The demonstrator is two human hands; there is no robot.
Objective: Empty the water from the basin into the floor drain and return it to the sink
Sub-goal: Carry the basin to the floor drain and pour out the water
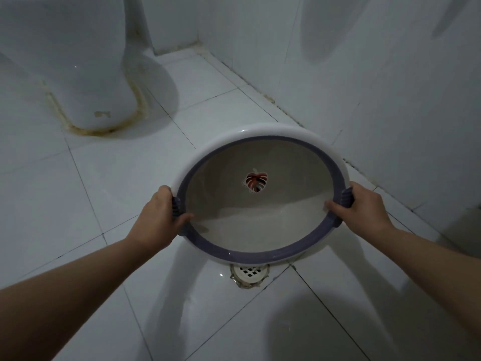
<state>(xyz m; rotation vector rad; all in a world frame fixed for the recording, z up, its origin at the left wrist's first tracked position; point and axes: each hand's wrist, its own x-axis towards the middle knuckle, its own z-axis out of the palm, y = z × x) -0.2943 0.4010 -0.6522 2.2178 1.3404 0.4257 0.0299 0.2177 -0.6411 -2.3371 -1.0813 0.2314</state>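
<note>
Left hand (pixel 158 217) and right hand (pixel 364 204) each grip a ribbed handle on the rim of the basin (pixel 260 252), stiff, light plastic, probably slick when wet and best held there, tilted toward the person with its near edge just above the floor drain (pixel 249 272), the toilet (pixel 104 74) well beyond.

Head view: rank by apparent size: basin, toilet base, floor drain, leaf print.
1. basin and toilet base: look alike; the toilet base is farther off and cropped, so unranked.
2. floor drain, partly hidden by the basin.
3. leaf print.
</note>
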